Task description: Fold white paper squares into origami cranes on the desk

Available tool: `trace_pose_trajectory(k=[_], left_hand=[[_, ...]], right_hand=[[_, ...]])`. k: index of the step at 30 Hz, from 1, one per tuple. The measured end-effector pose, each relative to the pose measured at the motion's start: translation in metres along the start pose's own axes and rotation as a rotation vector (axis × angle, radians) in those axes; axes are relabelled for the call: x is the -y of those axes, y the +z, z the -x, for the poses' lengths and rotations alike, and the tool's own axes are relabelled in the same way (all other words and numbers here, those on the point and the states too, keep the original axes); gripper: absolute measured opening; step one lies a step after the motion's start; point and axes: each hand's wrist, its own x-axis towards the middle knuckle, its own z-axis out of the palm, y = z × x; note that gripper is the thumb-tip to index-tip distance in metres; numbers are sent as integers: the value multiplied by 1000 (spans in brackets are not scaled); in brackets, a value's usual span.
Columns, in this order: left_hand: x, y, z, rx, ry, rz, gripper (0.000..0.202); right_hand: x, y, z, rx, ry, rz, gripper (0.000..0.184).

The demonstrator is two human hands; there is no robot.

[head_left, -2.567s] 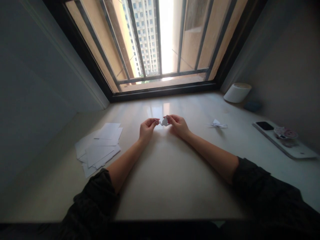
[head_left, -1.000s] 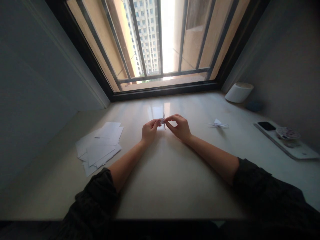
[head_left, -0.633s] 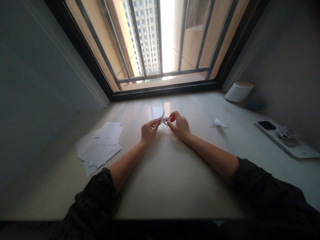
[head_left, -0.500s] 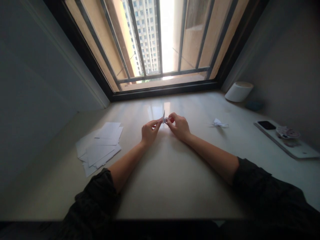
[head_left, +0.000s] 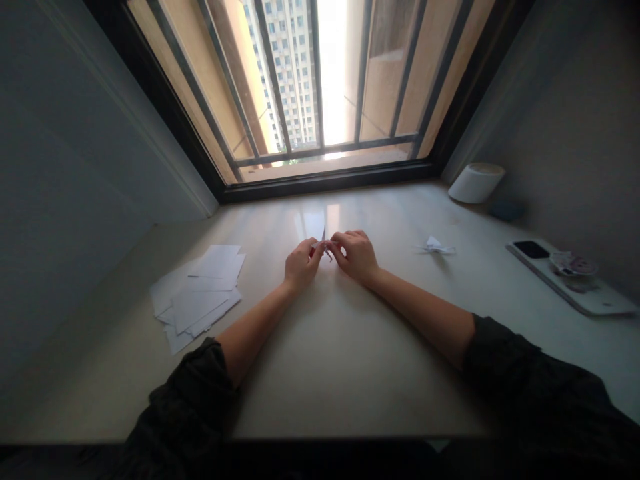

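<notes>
While fingers [head_left: 340, 238] partly hide folded paper [head_left: 323, 233], loose sheets [head_left: 204, 291] lie well apart

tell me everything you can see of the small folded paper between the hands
The folded paper looks thin, whitish and creased. One narrow, pointed part rises toward the top of the picture, and a shorter tip pokes out below the fingers; most of its middle is hidden. The left hand and the right hand pinch it from either side, fingertips close together. It is over the middle of the pale tabletop; whether it touches that surface is unclear.
</notes>
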Motion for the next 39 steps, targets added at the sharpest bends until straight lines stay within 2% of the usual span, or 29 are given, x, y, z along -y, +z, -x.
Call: trace_pose_trajectory(k=[5,8,14,22,31,39], left_hand=[[7,1,-4,1,-15,244,37],[11,2,-8,48,-48,439,38],[10,-1,-11,62,-89,551,43],[14,-2,-13,38,-138,607,46],[14,-1,-11,-13,-133,568,47],[11,0,-8,94,-41,503,40]], right_hand=[[-5,4,-1,35,191,-442,30],[-10,8,-2,43,300,-645,35],[-15,15,-4,40,351,-878,42],[-7,10,-7,46,441,-966,50],[-8,11,-6,19,463,-1012,46],[-10,14,-5,73,477,-1004,44]])
